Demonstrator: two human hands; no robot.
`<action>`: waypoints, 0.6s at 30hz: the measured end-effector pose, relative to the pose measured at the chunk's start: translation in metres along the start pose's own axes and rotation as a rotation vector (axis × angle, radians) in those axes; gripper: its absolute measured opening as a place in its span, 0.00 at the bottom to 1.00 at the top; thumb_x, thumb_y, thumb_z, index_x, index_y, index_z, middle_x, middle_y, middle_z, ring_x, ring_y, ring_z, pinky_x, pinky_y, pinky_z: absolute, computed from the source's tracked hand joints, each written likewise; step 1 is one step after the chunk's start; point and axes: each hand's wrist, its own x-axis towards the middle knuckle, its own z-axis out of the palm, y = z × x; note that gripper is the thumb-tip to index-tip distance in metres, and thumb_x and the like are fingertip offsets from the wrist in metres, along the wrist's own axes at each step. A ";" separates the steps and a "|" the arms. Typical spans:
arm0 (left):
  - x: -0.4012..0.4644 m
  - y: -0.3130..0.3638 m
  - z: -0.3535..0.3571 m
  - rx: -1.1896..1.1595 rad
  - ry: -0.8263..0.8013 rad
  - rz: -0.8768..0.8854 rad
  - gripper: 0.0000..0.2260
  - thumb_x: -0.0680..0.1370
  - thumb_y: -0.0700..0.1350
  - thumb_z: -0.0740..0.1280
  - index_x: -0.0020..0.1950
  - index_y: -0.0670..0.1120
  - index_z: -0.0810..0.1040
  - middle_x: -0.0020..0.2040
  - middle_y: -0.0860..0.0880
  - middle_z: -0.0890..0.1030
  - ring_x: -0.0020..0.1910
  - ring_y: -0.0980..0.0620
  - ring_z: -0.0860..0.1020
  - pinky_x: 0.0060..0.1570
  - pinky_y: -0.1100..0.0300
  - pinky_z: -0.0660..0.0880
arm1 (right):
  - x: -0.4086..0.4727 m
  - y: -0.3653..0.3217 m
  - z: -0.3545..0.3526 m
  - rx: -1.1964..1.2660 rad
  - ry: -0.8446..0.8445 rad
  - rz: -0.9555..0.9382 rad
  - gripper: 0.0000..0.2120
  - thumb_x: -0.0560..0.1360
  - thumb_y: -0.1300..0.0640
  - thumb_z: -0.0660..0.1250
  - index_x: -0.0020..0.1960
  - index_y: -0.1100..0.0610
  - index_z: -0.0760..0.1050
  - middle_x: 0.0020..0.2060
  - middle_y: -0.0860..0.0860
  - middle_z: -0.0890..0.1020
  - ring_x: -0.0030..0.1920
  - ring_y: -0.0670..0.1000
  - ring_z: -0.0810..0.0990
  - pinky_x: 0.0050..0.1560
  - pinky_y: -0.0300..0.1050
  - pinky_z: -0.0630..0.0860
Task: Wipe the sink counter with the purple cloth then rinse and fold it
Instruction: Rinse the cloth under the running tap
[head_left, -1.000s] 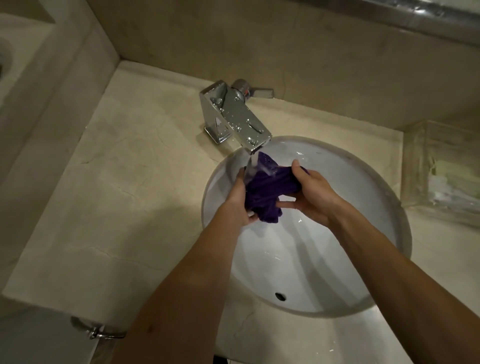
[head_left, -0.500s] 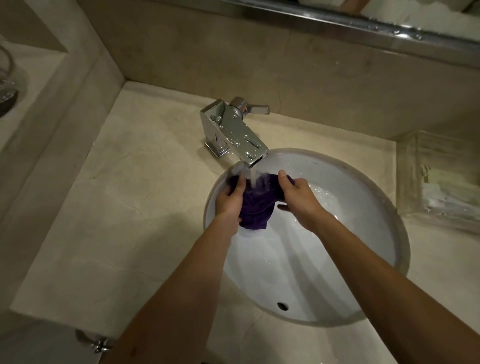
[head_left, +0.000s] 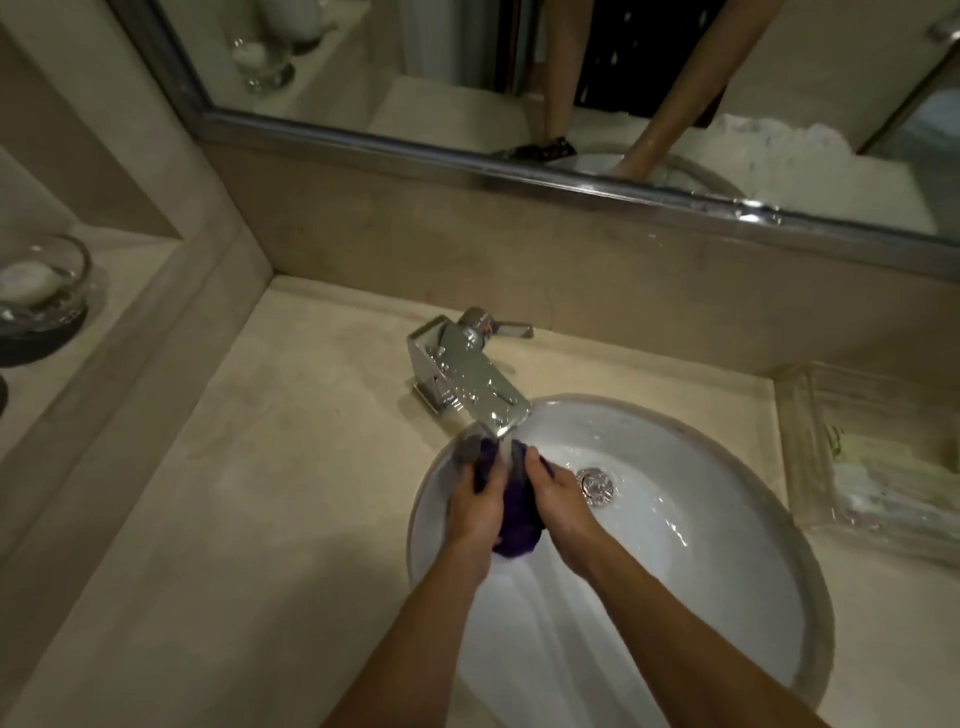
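The purple cloth is bunched up between both hands over the white sink basin, directly under the chrome faucet. Water runs from the spout onto the cloth. My left hand grips its left side and my right hand presses against its right side. Most of the cloth is hidden between my palms. The beige stone sink counter surrounds the basin.
The drain sits right of my hands. A clear plastic tray with small packets stands on the counter at the right. A glass bowl rests on a raised ledge at the left. A mirror runs along the back wall.
My view has tilted up, bringing the mirror and the ledge in. My hands have closed together, squeezing the cloth into a tighter bundle under the running water.
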 end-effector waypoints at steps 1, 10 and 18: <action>0.001 -0.002 0.001 0.014 0.002 -0.002 0.28 0.75 0.69 0.65 0.72 0.60 0.71 0.62 0.49 0.80 0.57 0.44 0.80 0.57 0.42 0.80 | -0.001 0.000 0.001 0.004 -0.004 0.023 0.19 0.85 0.45 0.57 0.56 0.57 0.82 0.50 0.56 0.87 0.52 0.55 0.86 0.54 0.47 0.82; -0.007 0.004 -0.001 0.034 0.009 -0.051 0.22 0.79 0.66 0.62 0.60 0.51 0.81 0.52 0.47 0.85 0.49 0.47 0.83 0.51 0.51 0.80 | -0.003 -0.008 0.014 0.107 -0.002 0.120 0.21 0.85 0.43 0.58 0.59 0.56 0.83 0.49 0.55 0.88 0.51 0.55 0.87 0.54 0.50 0.83; 0.004 0.020 0.003 -0.031 0.064 0.035 0.17 0.78 0.64 0.62 0.54 0.53 0.80 0.49 0.46 0.85 0.48 0.44 0.84 0.55 0.45 0.80 | 0.002 -0.014 0.020 0.158 -0.019 0.194 0.22 0.83 0.42 0.61 0.59 0.59 0.80 0.51 0.58 0.87 0.49 0.55 0.86 0.40 0.45 0.81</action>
